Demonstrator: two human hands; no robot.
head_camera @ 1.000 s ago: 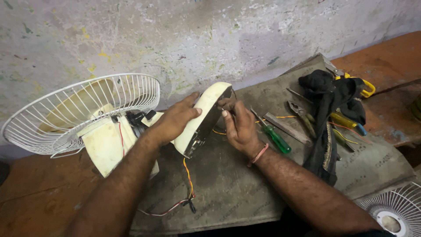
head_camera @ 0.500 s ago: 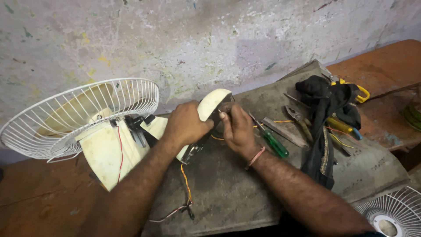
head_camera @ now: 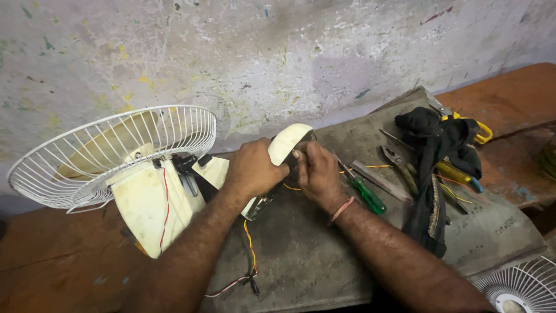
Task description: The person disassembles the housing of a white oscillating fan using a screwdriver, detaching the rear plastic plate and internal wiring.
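Head view: two hands work on a cream fan housing over a grey mat.

The left hand [head_camera: 252, 169] wraps around the cream housing [head_camera: 288, 142], fingers closed over its curved shell. The right hand [head_camera: 317, 174] pinches the housing's edge from the other side, thumb touching the shell. The housing sits between both hands above the mat [head_camera: 301, 261], joined to the cream fan body [head_camera: 147, 206] and white wire guard [head_camera: 110, 153] on the left. Red and yellow wires [head_camera: 250, 255] trail onto the mat. A green screwdriver [head_camera: 362, 191] lies just beside the right wrist; pliers [head_camera: 399, 165] and a black cloth [head_camera: 434, 168] are farther right on the table [head_camera: 46, 266].
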